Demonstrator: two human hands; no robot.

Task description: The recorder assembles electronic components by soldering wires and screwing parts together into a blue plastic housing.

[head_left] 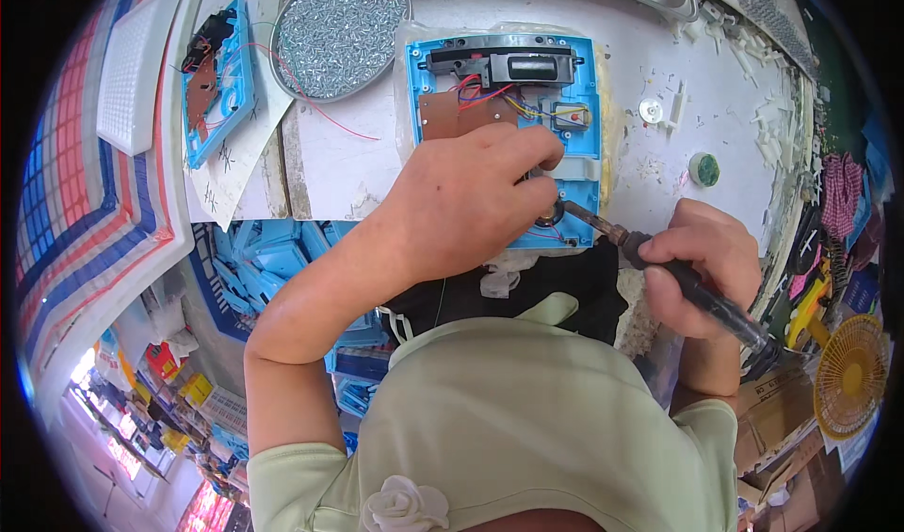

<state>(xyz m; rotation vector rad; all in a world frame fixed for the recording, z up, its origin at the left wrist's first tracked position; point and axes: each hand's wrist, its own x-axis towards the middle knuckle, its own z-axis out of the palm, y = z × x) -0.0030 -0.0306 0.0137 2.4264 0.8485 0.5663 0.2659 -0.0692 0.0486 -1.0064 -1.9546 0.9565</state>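
Note:
A light blue plastic housing (pixel 586 127) lies open side up on the table in front of me. Inside sit a brown circuit board (pixel 439 116), a long black part (pixel 532 69) and thin coloured wires. My left hand (pixel 476 193) rests over the housing's lower half, its fingers curled together by a dark round part (pixel 552 214); whatever they pinch is hidden. In my right hand (pixel 706 249) is a soldering iron (pixel 723 314), gripped by its black handle. Its tip points left, close to my left fingertips and the round part.
A round tray of small screws (pixel 334 33) stands at the back left, beside another wired blue housing (pixel 247 89). Below the table's left edge, a crate (pixel 212 282) holds blue housings. A small green round item (pixel 703 169) and loose white parts (pixel 772 122) lie right; a yellow fan (pixel 852 377) stands lower right.

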